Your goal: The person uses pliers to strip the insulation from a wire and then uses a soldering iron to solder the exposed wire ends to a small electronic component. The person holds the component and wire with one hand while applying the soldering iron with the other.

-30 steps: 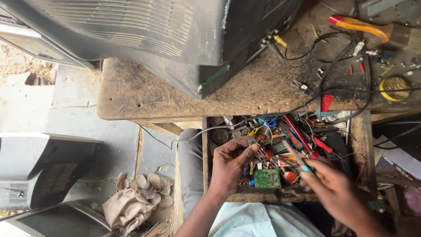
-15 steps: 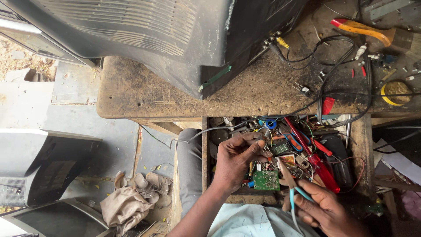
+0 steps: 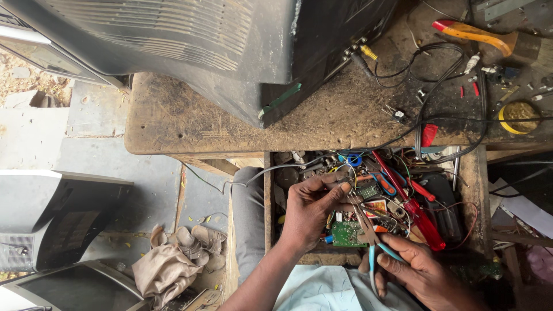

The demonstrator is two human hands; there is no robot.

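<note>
My left hand hovers over an open wooden drawer under the bench and pinches a small part with thin wire leads between thumb and fingers. My right hand, at the drawer's front edge, grips blue-handled pliers whose jaws point up toward that part. The drawer is crammed with wires, a green circuit board, red-handled screwdrivers and small parts.
A dark old television set sits on the worn wooden bench. Black cables, an orange-handled brush and a yellow solder reel lie at right. More television sets and crumpled cloth rest on the floor at left.
My right hand has drawn back from inside the drawer to its front edge, now holding the pliers pointed up. My left hand has kept its pinch on the small part.
</note>
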